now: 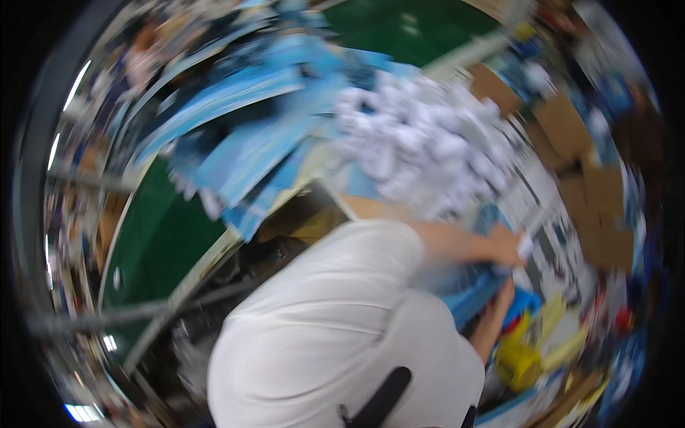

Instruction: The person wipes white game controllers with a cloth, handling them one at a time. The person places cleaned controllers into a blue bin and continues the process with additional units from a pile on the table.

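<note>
A: Where is the blue pack (471, 298) lying?
B: Between the left hand (505, 247) and right hand (504, 296), looking smooth and straight-edged.
A: Are they gripping?
B: A small white piece (526, 247) is showing at the left fingertips, but blur is leaving either grip impossible to tell.
A: And around them?
B: Soft-looking, rounded white bundles (421, 135) are lying heaped beside flat blue sheets (250, 153); stiff brown cardboard (606, 214) is standing rightward.

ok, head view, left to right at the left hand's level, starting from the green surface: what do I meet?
Green surface → dark blurred material → white shirt → left hand → black-and-white patterned surface → cardboard
</note>
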Motion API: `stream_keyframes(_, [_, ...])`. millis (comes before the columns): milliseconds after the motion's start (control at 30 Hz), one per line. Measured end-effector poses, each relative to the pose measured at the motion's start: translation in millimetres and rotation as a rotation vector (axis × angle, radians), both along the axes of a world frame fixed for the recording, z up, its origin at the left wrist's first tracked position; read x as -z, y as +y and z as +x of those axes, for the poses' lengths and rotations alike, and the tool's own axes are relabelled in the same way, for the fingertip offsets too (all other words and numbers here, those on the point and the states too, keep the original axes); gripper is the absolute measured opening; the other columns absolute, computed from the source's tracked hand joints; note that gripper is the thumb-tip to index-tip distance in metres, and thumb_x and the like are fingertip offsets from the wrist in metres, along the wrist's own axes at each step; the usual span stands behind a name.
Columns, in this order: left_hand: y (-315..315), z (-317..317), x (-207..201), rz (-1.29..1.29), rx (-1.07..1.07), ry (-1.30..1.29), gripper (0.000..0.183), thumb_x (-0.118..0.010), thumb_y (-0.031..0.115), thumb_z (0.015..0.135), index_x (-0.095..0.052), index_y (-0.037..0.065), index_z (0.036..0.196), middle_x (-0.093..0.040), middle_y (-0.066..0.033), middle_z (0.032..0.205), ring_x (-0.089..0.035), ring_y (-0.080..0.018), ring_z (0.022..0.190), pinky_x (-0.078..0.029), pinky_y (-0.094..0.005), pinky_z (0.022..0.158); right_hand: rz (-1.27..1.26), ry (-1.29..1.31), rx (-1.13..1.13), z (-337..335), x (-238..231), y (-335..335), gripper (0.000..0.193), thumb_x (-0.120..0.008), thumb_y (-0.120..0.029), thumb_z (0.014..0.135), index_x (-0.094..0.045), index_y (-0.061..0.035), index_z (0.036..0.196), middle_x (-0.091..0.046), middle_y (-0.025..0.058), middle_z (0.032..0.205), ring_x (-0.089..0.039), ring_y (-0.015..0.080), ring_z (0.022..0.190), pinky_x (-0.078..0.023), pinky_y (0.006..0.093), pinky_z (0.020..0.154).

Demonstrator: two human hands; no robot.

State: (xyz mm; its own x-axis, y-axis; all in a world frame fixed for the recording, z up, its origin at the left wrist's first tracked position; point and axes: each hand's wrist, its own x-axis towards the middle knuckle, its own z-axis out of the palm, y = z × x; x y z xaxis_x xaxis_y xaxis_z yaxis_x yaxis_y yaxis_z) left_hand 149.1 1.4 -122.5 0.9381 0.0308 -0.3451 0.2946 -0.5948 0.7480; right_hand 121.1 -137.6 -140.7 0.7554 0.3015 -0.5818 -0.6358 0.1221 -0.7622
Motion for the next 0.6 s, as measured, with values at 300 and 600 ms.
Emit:
stream_keyframes(300, [6.3, -34.3, -32.7, 0.019, -0.047, -0.14, 0.085, -0.053, 0.054, 0.065, -0.033, -0.006, 0.122, -0.059, -0.025, 0.09, -0.058, -0.0362, 0.082, -0.032, -0.038, 0.083, -0.079, 0.003, -0.038, 3.5, -7.8, 3.2, 0.042, -0.034, -0.029, 0.094, -0.044, 0.0059, 0.114, -0.054, 0.0203, 0.105, -0.055, 0.025, 0.09, -0.047, 0.0318, 0.071])
stream_keyframes(600, [-0.1, -31.9, -28.6, 0.03, -0.064, -0.183, 0.082, -0.054, 0.053, 0.065, -0.035, -0.005, 0.119, -0.059, -0.0243, 0.084, -0.058, -0.0349, 0.077, -0.032, -0.0364, 0.082, -0.164, -0.683, 0.005, -15.3, 42.8, -18.9, 0.035, -0.044, -0.018, 0.089, -0.042, 0.0042, 0.115, -0.049, 0.0189, 0.11, -0.049, 0.0238, 0.1, -0.04, 0.036, 0.087])
